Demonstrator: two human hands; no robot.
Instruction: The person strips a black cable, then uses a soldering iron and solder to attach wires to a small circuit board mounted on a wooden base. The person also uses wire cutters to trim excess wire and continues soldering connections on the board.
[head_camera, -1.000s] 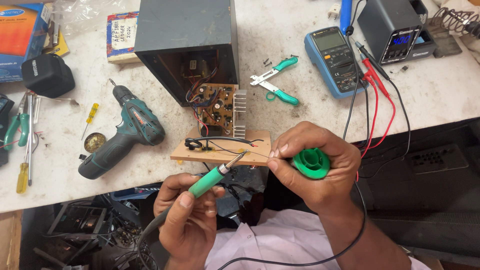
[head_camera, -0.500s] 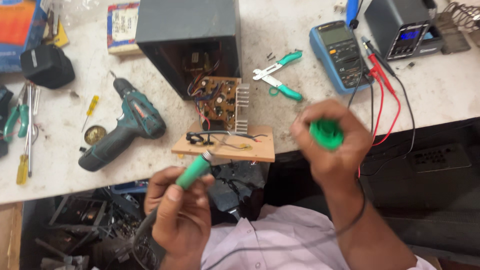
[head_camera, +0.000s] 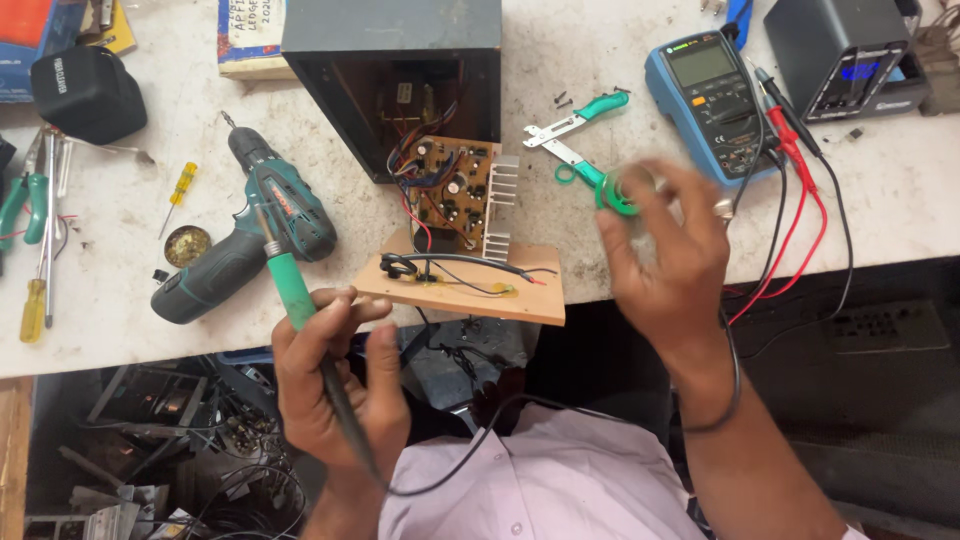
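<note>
Holding a green-handled soldering iron (head_camera: 285, 285), the left hand (head_camera: 335, 380) has its fingers (head_camera: 345, 305) wrapped and clamped around the lower part of the handle, with the thumb pressed along the black cord that runs down past the wrist. The iron's metal tip points up and away from those fingers, over the body of the teal cordless drill (head_camera: 250, 235), so it is well apart from any joint. The right hand (head_camera: 665, 260) is motion-blurred; its fingertips (head_camera: 640, 195) are closed on a small green spool (head_camera: 617, 192), probably solder, though the wire itself is too fine to make out. That spool sits just above the fingertips, near the green-handled pliers (head_camera: 575, 125) and beside the blue multimeter (head_camera: 705, 85).

Between the two hands lies a small brown board (head_camera: 470, 285) carrying black wires, and just beyond it a circuit board (head_camera: 450, 185) with a finned heat sink, wired into the open black case (head_camera: 390, 75).

As a judgement, this looks like a pause in soldering work on the brown board, with both tools lifted clear of it. A next move would call for turning the iron's tip down toward the board, bringing the spool's free end beside the tip, and keeping the fingers back from the hot metal.
</note>
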